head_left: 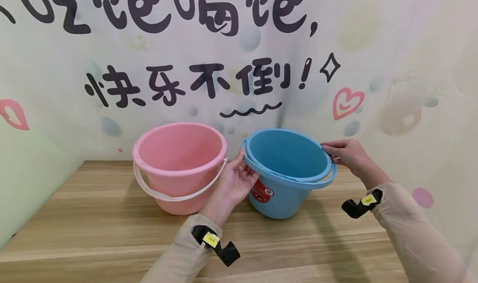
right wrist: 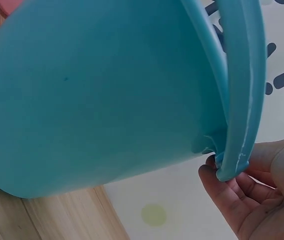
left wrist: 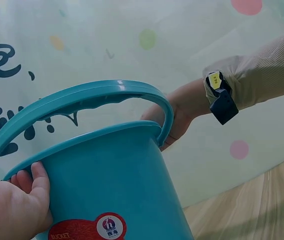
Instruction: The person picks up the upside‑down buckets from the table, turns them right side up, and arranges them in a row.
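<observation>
A blue bucket (head_left: 284,193) with a red label stands tilted in the head view, its mouth facing up and toward me. Its blue handle (left wrist: 117,89) is folded down along the front of the rim. My left hand (head_left: 239,179) grips the left side, with the thumb at the handle's end and fingers under the rim. On the far right side, my right hand (head_left: 347,153) pinches the rim beside the other handle end. The right wrist view shows those fingers (right wrist: 221,192) around the handle joint (right wrist: 226,170). The bucket's inside looks bare.
A pink bucket (head_left: 183,191) with a white handle (head_left: 164,197) stands just left of the blue one, close to my left forearm. Both are on a wood-grain table (head_left: 93,233). Behind rises a printed wall sheet (head_left: 168,46) with large dark lettering.
</observation>
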### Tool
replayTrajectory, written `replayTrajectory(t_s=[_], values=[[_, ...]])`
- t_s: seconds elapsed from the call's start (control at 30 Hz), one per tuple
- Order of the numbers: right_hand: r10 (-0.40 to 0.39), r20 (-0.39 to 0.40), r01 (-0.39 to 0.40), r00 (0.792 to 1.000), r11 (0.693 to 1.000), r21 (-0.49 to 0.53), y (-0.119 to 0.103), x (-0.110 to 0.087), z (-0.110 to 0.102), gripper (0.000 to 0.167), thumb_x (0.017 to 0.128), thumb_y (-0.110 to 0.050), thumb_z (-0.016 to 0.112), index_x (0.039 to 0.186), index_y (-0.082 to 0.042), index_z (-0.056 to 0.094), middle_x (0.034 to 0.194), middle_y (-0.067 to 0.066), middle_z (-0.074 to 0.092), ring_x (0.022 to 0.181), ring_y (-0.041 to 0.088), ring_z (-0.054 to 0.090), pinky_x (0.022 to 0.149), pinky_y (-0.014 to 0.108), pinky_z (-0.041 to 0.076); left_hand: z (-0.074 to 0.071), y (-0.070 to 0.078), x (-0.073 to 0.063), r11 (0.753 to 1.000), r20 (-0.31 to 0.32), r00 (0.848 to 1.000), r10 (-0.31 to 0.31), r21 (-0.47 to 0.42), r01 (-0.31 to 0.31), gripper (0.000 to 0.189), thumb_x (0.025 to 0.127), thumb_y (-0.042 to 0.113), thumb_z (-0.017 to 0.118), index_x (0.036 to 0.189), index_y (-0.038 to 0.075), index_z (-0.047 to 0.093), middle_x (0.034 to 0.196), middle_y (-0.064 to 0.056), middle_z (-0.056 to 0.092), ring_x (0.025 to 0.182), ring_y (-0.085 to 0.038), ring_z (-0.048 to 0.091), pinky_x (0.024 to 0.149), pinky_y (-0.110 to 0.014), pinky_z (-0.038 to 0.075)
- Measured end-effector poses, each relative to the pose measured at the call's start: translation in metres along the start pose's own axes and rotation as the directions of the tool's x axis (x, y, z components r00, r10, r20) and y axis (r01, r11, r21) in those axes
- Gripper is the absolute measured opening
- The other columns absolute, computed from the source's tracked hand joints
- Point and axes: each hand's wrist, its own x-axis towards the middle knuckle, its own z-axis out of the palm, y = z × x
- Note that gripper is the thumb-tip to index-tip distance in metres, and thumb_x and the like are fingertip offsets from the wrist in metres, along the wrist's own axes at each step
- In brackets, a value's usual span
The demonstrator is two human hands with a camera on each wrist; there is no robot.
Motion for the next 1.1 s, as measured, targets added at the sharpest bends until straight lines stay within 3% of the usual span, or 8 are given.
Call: replayTrajectory(t_s=[0.73, 1.1], values=[[0.03, -0.028, -0.029, 0.999, 0.999, 0.035, 0.006, 0.001, 0.012, 0.048, 0.092, -0.027, 0.055, 0.125, 0.007, 0.05, 0.109, 0.021, 0.058, 0.077, 0.014, 0.061, 0.072, 0.023, 0.051, -0.009, 0.0, 0.004, 1.0, -0.018, 1.0, 0.014, -0.026, -0.015, 0.052, 0.096, 0.027, 0.046, 0.138, 0.001, 0.031, 0.135, -0.012, 0.033, 0.104, -0.018, 0.044, 0.091, -0.027, 0.043], [0.015, -0.016, -0.014, 1.0, 0.999, 0.047, 0.008, 0.003, 0.013, 0.05, 0.091, -0.029, 0.056, 0.125, 0.007, 0.05, 0.109, 0.02, 0.058, 0.08, 0.014, 0.062, 0.073, 0.024, 0.051, -0.014, 0.002, 0.004, 0.999, -0.045, 0.999, 0.028, -0.014, -0.028, 0.049, 0.095, 0.029, 0.05, 0.134, 0.002, 0.037, 0.132, -0.012, 0.036, 0.105, -0.018, 0.044, 0.09, -0.027, 0.044]])
